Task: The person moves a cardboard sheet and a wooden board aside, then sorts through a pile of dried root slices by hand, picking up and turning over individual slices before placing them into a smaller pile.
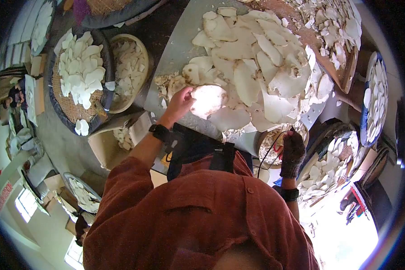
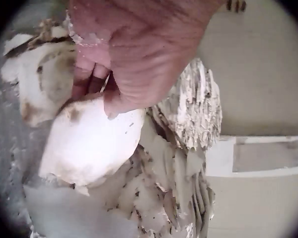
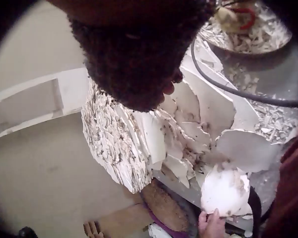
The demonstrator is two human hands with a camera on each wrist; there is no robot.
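A whitish, brown-marked flat piece [image 1: 209,101] [image 2: 92,144] [image 3: 226,192], brightly lit, is pinched at its edge by my bare left hand [image 1: 180,105] [image 2: 139,54] [image 3: 213,225]. Beside it rises a large pile of similar thin pieces [image 1: 247,58] [image 2: 164,173] [image 3: 208,99] on a grey table [image 1: 177,49]. My right hand [image 1: 294,153] [image 3: 134,59], in a dark fingerless glove, is raised right of the pile's near edge. Its fingers are curled at the end of a thin black cable [image 1: 271,146] [image 3: 238,91]; the grip itself is partly hidden.
A round basket [image 1: 259,146] of fragments with a red item stands beside my right hand. Trays of pieces [image 1: 78,67] [image 1: 375,101], another round basket [image 1: 144,49] and a cardboard box [image 1: 104,148] surround the table. A brown board [image 1: 321,56] bears more pieces.
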